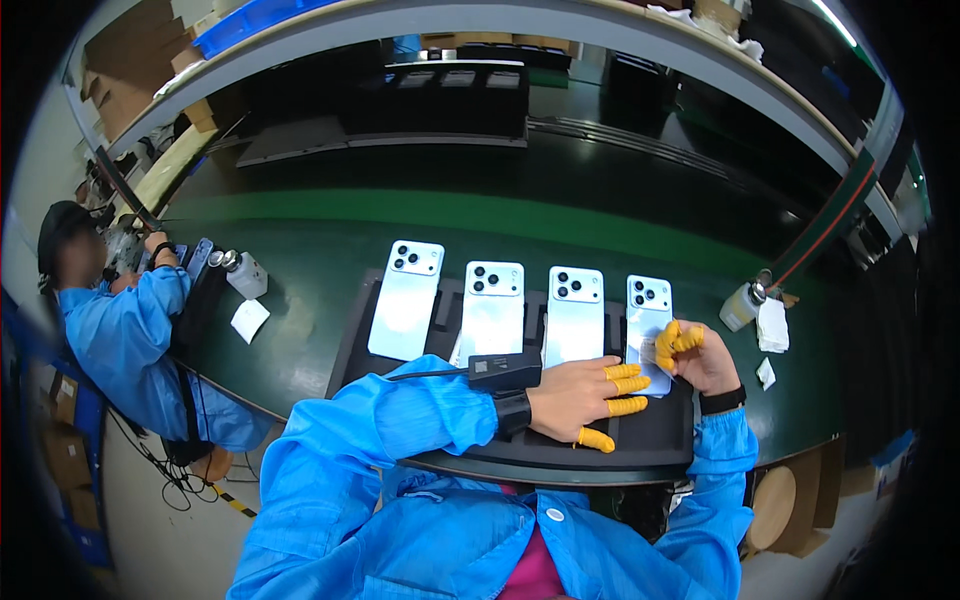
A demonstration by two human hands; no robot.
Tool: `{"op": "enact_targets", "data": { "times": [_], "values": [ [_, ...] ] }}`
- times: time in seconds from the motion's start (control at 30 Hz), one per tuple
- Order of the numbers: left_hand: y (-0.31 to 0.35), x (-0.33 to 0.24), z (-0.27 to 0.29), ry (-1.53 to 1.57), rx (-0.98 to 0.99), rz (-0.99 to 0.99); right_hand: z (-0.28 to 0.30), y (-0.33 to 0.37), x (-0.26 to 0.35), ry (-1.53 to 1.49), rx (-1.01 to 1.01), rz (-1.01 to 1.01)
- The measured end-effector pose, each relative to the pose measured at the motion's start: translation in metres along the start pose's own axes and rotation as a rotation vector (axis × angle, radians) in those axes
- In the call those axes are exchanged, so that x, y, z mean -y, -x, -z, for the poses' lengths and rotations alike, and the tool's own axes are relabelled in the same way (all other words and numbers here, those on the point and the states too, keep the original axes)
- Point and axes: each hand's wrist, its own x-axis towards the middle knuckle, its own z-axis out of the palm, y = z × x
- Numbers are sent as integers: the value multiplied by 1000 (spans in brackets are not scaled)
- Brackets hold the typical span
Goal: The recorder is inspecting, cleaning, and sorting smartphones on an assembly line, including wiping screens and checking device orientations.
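Observation:
Several pale blue phones lie backs up in a row on a black foam tray (pixel 655 440). The rightmost phone (pixel 645 315) is between my two hands. My left hand (pixel 580 396), with yellow finger cots, stretches flat across the tray, fingers apart, its tips at that phone's lower end. At the phone's right edge, my right hand (pixel 700 358) has its cotted fingers curled in a pinch; whatever they hold is too small to make out. Further left lie the second phone from the right (pixel 575 325), another phone (pixel 493 322) and the leftmost phone (pixel 404 310).
A pump bottle (pixel 742 308), a stack of white wipes (pixel 772 326) and a crumpled scrap (pixel 766 374) stand at the right. At the left are another pump bottle (pixel 246 277) and a white cloth (pixel 250 320). A co-worker in blue (pixel 125 330) sits beyond them. A shelf (pixel 480 18) spans overhead.

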Motion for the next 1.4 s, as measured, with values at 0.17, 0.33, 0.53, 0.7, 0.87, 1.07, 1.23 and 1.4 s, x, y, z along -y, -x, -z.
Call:
{"op": "enact_targets", "data": {
  "times": [0.17, 0.33, 0.53, 0.7, 0.87, 1.07, 1.23, 1.4],
  "values": [
    [-2, 1, -3, -11, 2, 5, -1, -2, -3, 54, 128, 49],
    [-2, 3, -5, 53, -42, 11, -31, 6, 27, -122, -234, 218],
    [-2, -1, 3, -5, 17, 0, -88, 25, 97, 589, -50, 900],
    [12, -56, 19, 94, -16, -209, -159, -22, 19, 1406, 214, 827],
    [56, -96, 36, 225, 34, -192, -158, -21, -12, 1569, 288, 645],
    [83, -75, 53, 208, -10, 43, -177, 1, -20, 1712, 303, 600],
    [91, -58, 73, 90, 88, 225, -169, -4, -20, 1645, 352, 578],
    [87, -48, 84, 104, 77, 273, -157, -11, -23, 1648, 381, 684]
  ]
}}
